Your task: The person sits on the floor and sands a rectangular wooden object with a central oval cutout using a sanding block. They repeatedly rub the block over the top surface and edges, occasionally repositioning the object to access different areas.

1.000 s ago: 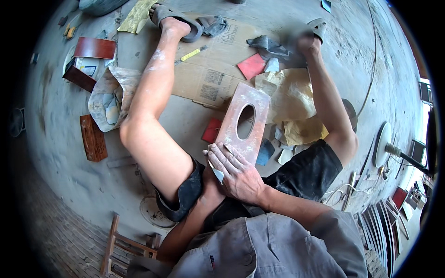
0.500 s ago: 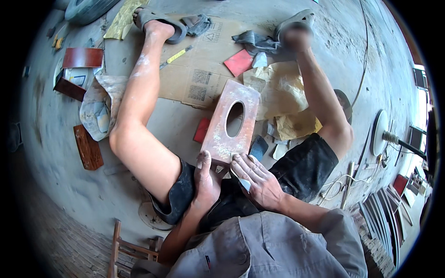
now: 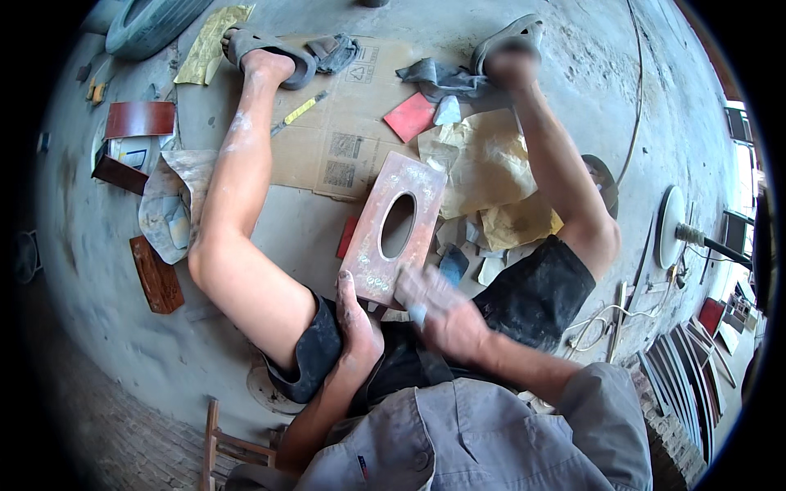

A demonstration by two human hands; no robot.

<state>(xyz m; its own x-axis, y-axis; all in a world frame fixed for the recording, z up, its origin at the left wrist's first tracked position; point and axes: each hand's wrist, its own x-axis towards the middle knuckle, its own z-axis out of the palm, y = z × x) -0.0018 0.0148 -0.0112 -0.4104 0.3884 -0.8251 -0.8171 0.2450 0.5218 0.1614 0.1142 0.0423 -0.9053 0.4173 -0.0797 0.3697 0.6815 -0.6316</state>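
Note:
A reddish-brown wooden tissue box (image 3: 367,241) with an oval opening in its top lies tilted between my knees, its surface worn and dusted pale. My left hand (image 3: 359,323) grips its near left corner, thumb along the side and the other fingers hidden beneath. Over the near right edge is my right hand (image 3: 446,309), smeared by motion, its fingers whitened with dust. A small pale piece of sandpaper (image 3: 417,314) shows under that hand's fingers. Whether the sandpaper touches the box right now is hard to make out.
Cardboard (image 3: 307,159) covers part of the floor, with a yellow utility knife (image 3: 301,110) on it. Creased tan paper (image 3: 483,159), a red sheet (image 3: 409,117) and grey rags (image 3: 446,78) lie beyond the box. At left are a brown wooden block (image 3: 155,276) and dark red box parts (image 3: 141,120).
My right hand has shifted slightly left and its flattened fingers have become blurred in motion. The box sits a little lower and further left in the picture; my left hand keeps its grip.

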